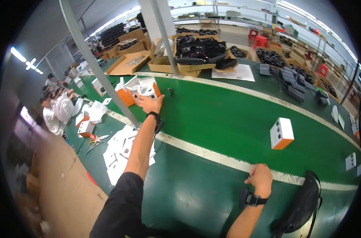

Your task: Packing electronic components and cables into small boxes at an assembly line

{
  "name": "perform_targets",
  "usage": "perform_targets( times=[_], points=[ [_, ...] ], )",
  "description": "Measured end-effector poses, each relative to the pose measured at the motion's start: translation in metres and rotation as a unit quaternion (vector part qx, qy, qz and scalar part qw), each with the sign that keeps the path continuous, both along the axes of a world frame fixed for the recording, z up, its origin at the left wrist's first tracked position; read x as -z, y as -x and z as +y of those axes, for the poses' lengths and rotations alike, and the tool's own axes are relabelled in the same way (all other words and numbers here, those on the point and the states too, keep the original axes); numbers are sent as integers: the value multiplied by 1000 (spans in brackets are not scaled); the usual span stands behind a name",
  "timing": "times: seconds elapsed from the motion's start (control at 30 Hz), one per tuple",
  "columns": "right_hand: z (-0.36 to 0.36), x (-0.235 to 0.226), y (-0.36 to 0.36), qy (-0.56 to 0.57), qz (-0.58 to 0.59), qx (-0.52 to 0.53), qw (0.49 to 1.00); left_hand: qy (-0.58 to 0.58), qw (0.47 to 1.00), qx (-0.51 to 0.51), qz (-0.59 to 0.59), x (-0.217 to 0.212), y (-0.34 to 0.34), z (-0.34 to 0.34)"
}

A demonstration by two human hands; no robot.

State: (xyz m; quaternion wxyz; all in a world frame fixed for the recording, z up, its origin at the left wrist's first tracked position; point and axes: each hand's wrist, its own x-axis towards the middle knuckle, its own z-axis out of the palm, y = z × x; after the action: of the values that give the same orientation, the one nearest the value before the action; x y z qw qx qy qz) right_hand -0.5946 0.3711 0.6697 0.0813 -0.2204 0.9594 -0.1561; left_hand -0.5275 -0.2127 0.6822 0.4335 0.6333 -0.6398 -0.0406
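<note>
My left arm reaches forward to an open white and orange box [152,83] on the green belt. The fingers and thumb of my left hand [150,103] spread across the box's near side and grip it; white packing shows inside. Beside it stands another open box [125,96] with white material sticking out. My right hand [261,178] hovers by the belt's near pale edge, its fingers curled, with nothing visible in them. A closed white and orange box [281,133] stands on the belt, beyond and to the right of that hand.
White leaflets [119,152] lie piled on the near table, with scissors [94,140] to their left. A black pouch [301,204] lies at the right. A metal post [99,67] rises left of my left hand. Cartons of black parts [200,49] line the far side. People sit far left.
</note>
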Motion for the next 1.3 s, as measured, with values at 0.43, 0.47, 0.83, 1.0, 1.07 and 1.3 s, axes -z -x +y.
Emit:
perform_targets(
  times=[0.43, 0.47, 0.83, 1.0, 1.07, 1.3],
  points=[
    [38, -102, -6, 354, -31, -78, 932, -3, 853, 521, 12, -83, -117, 232],
    [31, -126, -19, 400, 4, -116, 909, -86, 807, 584, 16, -123, -157, 273],
    [12, -231, -176, 500, -151, -393, 757, -140, 883, 441, 73, -26, -352, 464],
    [-31, -211, -241, 389, -146, -381, 826, -101, 885, 447, 77, -19, -373, 465],
    [-37, -209, -253, 378, -111, -377, 838, -47, 864, 493, 92, -13, -381, 456],
    [-32, -188, -283, 298, -12, -341, 891, 59, 850, 524, 9, -43, -389, 424]
  ],
)
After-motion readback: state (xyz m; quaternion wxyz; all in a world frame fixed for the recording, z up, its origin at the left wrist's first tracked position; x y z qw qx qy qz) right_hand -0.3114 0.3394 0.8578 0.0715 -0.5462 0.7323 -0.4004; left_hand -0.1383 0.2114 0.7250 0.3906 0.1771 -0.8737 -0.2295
